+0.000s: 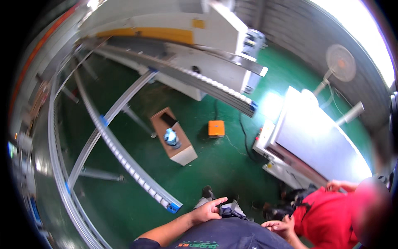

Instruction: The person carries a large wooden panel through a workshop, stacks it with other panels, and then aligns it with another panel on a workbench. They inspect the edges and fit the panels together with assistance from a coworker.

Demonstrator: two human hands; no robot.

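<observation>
My left hand [206, 211] is held in front of my waist, forefinger stretched out to the right and thumb apart from it. Nothing is in it. A dark belt buckle or pouch [232, 213] lies just past its fingertips, at the front of my dark shirt. On the other side of my body, my right hand [278, 226] hangs low with loosely bent fingers, and no object shows in it. Close beside it stands a person in a red shirt [327, 216], whose own hand [336, 185] is near the white-topped machine [323, 137].
A cardboard box [184, 155] bearing a blue bottle-like item [171, 138] stands on the green floor, left of an orange foot-pedal box [216, 128] with cables. Roller rails [132, 168] curve along the left. A large machine [166, 35] and a fan [340, 63] stand farther off.
</observation>
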